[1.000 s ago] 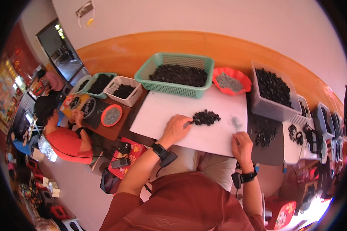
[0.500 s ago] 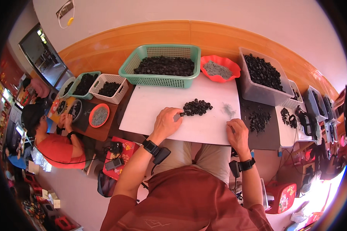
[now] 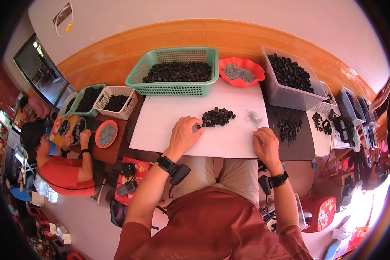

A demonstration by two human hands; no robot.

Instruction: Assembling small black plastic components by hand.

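My left hand (image 3: 185, 133) rests on the white board (image 3: 160, 117), its thumb and forefinger closed on a small black round part (image 3: 199, 126). That part lies against the left edge of a pile of small black round parts (image 3: 219, 117). My right hand (image 3: 266, 145) is at the board's right edge, its fingers curled and pressed together; whatever they hold is too small to make out. Just beyond those fingertips is a loose scatter of thin grey pieces (image 3: 254, 117).
Behind the board stand a green basket (image 3: 173, 90) of black parts, a red scalloped bowl (image 3: 258, 76) of grey pieces and a clear bin (image 3: 290, 99) of black parts. More black pieces (image 3: 290, 128) lie to the right. A co-worker (image 3: 67, 173) sits at the left.
The whole view has shifted slightly. My right hand's fingers have curled at the edge of the grey pieces; my left hand keeps its pinch. The co-worker's hands have moved apart.
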